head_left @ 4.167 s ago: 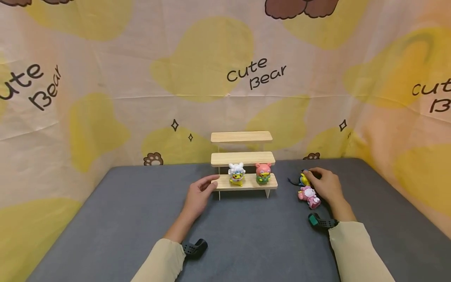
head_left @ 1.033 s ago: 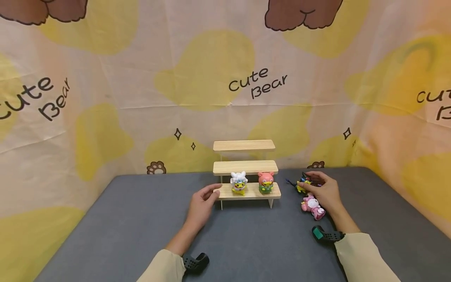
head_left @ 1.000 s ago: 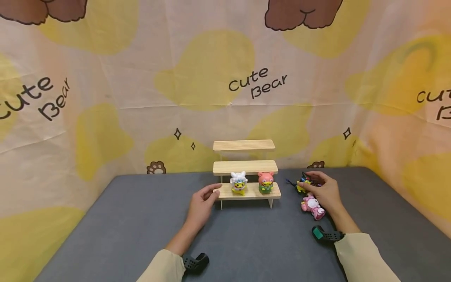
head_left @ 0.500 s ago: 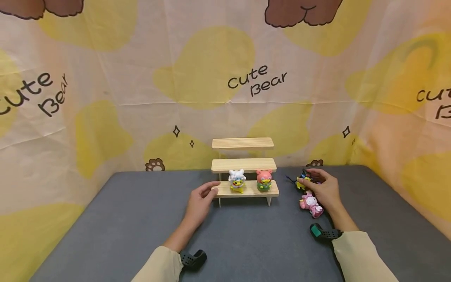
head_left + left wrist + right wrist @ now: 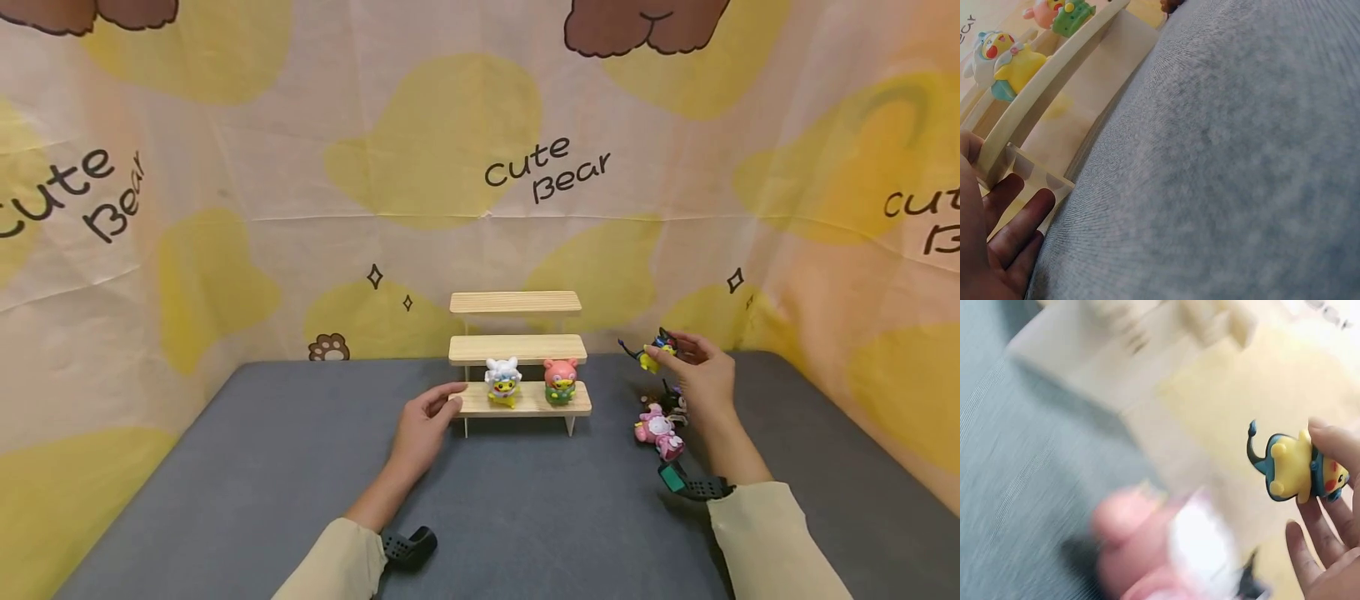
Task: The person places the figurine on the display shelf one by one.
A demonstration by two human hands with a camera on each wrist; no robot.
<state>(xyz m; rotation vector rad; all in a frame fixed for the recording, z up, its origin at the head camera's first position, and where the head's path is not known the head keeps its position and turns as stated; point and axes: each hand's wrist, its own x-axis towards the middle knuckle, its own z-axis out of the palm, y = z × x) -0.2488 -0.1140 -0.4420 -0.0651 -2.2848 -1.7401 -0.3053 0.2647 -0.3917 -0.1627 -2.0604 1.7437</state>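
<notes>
I see the yellow figure (image 5: 1294, 467) pinched between thumb and fingers of the right hand (image 5: 708, 379), above the table (image 5: 300, 467) at the scene's far right. It is one small toy: bright yellow, red-cheeked, in a blue outfit with dark edging, with one dark, curling tail. Its head points into the hand, its feet outward.

Just nearer, on the table, I count one pink figure lying down and, partly hidden beside it, at least one dark figure (image 5: 675, 402); I cannot tell if more are behind the wrist.

To the left is one stand (image 5: 517, 348) with three shelves. Two toys are upright on the lowest: a white figure (image 5: 502, 383) left, a red figure (image 5: 559, 383) right. The left hand (image 5: 422, 429) pinches that shelf's left end. Beyond hangs a printed cloth (image 5: 420, 142).
</notes>
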